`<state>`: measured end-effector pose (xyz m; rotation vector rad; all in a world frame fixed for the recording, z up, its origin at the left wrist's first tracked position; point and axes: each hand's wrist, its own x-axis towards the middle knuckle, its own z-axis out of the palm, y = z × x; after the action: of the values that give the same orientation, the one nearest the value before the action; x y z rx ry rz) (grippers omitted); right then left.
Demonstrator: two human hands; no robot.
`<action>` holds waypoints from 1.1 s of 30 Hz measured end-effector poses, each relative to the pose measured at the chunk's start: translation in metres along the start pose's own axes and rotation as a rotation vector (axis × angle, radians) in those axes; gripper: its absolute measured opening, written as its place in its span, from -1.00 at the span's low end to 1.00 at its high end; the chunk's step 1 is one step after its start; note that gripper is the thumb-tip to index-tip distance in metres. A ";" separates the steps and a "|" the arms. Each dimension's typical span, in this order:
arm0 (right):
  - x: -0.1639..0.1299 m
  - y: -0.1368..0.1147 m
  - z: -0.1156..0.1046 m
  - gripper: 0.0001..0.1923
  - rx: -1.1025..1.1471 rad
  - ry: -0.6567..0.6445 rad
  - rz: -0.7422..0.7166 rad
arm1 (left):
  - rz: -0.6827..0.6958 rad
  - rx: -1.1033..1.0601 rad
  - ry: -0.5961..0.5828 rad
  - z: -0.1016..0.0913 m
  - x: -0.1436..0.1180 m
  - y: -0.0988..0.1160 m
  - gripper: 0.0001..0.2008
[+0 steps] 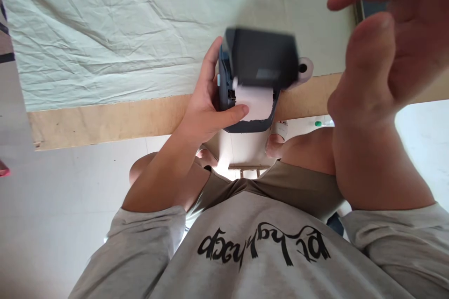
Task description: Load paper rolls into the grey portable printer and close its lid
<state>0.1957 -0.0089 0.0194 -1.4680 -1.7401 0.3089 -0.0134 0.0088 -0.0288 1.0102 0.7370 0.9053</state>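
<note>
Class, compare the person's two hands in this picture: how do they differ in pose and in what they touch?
The left hand grips the dark printer, thumb across its white paper roll; the right hand holds nothing. The left hand sits at the table edge; the right hand is raised, open, close to the camera. Both are bare.

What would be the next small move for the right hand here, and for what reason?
Probably lower the right hand to the printer. Its lid stands open with the white paper roll showing. The left hand alone holds the body, and the right hand is raised, open and touching nothing.
</note>
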 end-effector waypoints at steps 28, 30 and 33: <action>-0.014 0.004 0.017 -0.53 -0.301 -0.175 -0.181 | -0.074 -0.217 0.064 0.008 0.003 0.003 -0.52; -0.013 0.004 0.017 -0.52 -0.296 -0.166 -0.185 | -0.094 -0.214 0.112 0.009 0.003 0.004 -0.52; -0.013 0.004 0.018 -0.48 -0.282 -0.159 -0.202 | -0.079 -0.192 0.162 0.010 0.002 0.005 -0.58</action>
<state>0.1856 -0.0139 0.0001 -1.4781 -2.1107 0.0769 -0.0057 0.0078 -0.0212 0.7403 0.8038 0.9771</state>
